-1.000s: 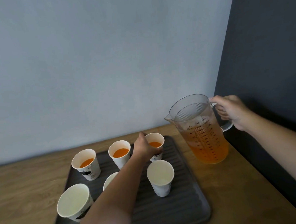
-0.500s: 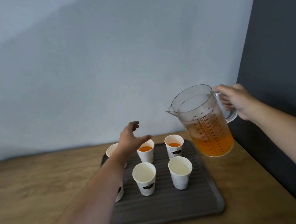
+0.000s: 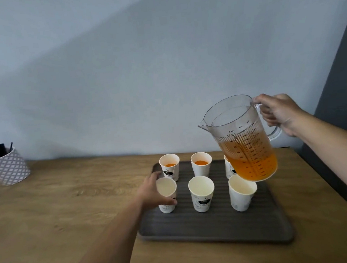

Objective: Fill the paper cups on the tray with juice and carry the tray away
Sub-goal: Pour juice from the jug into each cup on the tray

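**Jug lifted, near-left cup steadied for pouring**

Six cups stand in two rows on the ribbed grey tray (image 3: 216, 227), which sits on the right part of the counter (image 3: 71, 210). The far-left cup (image 3: 169, 167) and far-middle cup (image 3: 201, 163) hold juice; the far-right cup (image 3: 229, 168) is mostly hidden behind the jug. The three near ones look empty. The left hand (image 3: 152, 191) wraps the near-left cup (image 3: 166, 193), fingers closed around its wall. The right hand (image 3: 278, 113) grips the handle of the clear jug (image 3: 241, 139), held in the air over the tray's right side, about half full.

Paper cups are light and crush easily, so they likely need a gentle hold low on the wall. The jug probably feels heavy; the handle is the place to grip. A loaded tray wants both long edges.
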The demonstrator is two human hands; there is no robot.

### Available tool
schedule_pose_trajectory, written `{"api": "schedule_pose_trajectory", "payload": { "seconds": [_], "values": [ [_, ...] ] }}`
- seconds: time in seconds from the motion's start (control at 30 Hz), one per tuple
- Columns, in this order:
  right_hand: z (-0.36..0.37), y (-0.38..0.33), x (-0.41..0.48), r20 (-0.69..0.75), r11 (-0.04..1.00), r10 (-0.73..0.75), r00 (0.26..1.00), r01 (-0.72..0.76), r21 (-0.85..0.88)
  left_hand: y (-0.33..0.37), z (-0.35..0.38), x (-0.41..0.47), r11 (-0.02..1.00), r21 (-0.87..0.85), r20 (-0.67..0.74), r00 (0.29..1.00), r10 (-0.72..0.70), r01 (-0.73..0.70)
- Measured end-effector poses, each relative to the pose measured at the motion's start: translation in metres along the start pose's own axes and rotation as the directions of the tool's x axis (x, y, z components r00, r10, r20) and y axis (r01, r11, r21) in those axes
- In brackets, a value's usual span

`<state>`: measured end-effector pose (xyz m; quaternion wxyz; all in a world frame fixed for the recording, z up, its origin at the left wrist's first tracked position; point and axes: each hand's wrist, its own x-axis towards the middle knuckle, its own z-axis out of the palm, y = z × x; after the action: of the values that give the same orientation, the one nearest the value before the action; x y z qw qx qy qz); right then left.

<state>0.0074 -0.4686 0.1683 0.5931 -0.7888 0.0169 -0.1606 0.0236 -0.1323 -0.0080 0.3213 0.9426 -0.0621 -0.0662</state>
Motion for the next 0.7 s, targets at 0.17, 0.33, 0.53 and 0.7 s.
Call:
{"api": "schedule_pose_trajectory", "payload": {
  "seconds": [0.17, 0.33, 0.53, 0.7],
  "values": [
    [0.008, -0.002, 0.000, 0.030, 1.000, 0.006, 1.000, -0.005, -0.020, -0.008, 0.018, -0.001, 0.996, -0.089, -0.098, 0.995, -0.007, -0.002],
    [0.015, -0.009, 0.000, 0.077, 0.997, 0.009, 0.997, -0.003, -0.082, 0.005, 0.010, 0.001, 0.967, -0.249, -0.177, 0.984, 0.004, -0.049],
    [0.027, -0.022, 0.007, 0.138, 0.981, -0.003, 0.990, 0.030, -0.193, 0.030, -0.020, 0.006, 0.948, -0.303, -0.222, 0.974, 0.032, -0.100],
    [0.046, -0.026, 0.014, 0.182, 0.943, -0.019, 0.983, 0.078, -0.324, 0.044, -0.032, 0.008, 0.943, -0.304, -0.231, 0.971, 0.061, -0.132]
  ]
}}
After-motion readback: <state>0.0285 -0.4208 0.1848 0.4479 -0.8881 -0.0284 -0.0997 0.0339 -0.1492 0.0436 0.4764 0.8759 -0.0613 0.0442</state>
